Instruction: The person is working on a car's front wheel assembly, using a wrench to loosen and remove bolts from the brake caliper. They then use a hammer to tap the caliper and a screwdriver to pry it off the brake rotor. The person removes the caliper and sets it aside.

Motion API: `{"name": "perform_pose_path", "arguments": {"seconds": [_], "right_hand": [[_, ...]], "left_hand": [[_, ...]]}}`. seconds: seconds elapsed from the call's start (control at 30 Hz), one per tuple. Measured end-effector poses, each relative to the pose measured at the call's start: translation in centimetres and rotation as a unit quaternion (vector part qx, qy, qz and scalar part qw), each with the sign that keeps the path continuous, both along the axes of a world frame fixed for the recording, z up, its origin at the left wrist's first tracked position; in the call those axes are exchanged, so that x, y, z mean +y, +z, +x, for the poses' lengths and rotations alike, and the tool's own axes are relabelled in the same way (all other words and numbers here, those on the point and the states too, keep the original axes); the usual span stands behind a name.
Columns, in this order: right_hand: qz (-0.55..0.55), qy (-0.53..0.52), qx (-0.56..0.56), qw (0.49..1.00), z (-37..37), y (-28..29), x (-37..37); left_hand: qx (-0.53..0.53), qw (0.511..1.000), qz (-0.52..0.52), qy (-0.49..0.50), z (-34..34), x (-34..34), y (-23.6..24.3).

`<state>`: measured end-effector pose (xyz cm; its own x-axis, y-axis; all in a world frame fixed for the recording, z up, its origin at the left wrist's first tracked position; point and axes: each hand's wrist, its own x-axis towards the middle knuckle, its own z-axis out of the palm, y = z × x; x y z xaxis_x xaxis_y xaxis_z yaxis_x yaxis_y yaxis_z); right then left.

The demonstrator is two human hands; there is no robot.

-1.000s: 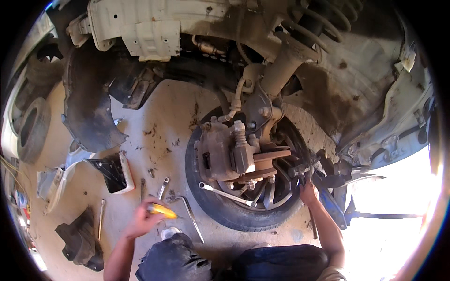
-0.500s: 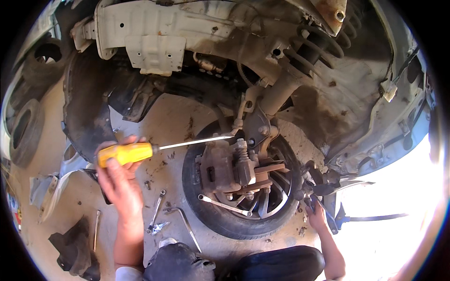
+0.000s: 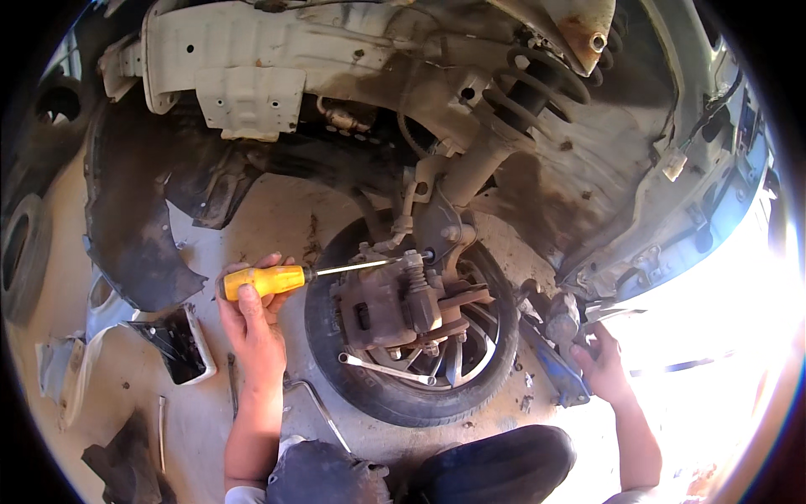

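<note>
My left hand point(image 3: 256, 315) is wrapped round the yellow handle of a screwdriver point(image 3: 267, 281), its thumb along the grip. The shank points right, and its tip meets or overlaps the top of a rusty brake caliper point(image 3: 369, 307), beside a ribbed slide-pin boot point(image 3: 415, 273); contact is unclear. At the right, my right hand point(image 3: 603, 365) has thumb and finger apart against a rounded grey metal part point(image 3: 561, 323) above a blue metal frame point(image 3: 554, 370). Some of its fingers are hidden. A combination wrench point(image 3: 386, 370) lies across the wheel below the caliper.
The wheel point(image 3: 327, 370) lies flat beneath the caliper. A strut with a coil spring point(image 3: 537, 92) and the pale car body point(image 3: 336, 42) hang overhead. An angled socket wrench point(image 3: 319, 412), a black tray-like piece point(image 3: 189, 344) and a dark plastic piece point(image 3: 126, 462) are on the floor.
The view has shifted. My left hand has brought the screwdriver right, closer to the caliper's slide-pin boot. My right hand has moved up and right, its fingers spreading beside the grey part.
</note>
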<state>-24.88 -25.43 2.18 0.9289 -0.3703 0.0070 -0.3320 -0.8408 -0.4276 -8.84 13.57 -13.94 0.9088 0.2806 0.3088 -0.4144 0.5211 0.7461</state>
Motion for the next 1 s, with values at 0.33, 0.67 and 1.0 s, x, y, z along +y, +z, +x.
{"name": "perform_pose_path", "arguments": {"seconds": [0.33,0.67,1.0], "right_hand": [[-0.076,0.150,0.056,0.984,3.9,6.8,9.8],[-0.212,0.427,0.003,0.879,9.9,10.9,21.0],[-0.433,0.651,0.103,0.615,15.4,11.4,39.4]], "left_hand": [[-0.012,1.000,0.006,0.003,0.2,0.0,-0.6],[-0.040,0.999,-0.033,-0.007,0.4,-1.2,-1.2],[0.013,0.984,0.161,0.071,1.9,-3.0,-7.4]]}}
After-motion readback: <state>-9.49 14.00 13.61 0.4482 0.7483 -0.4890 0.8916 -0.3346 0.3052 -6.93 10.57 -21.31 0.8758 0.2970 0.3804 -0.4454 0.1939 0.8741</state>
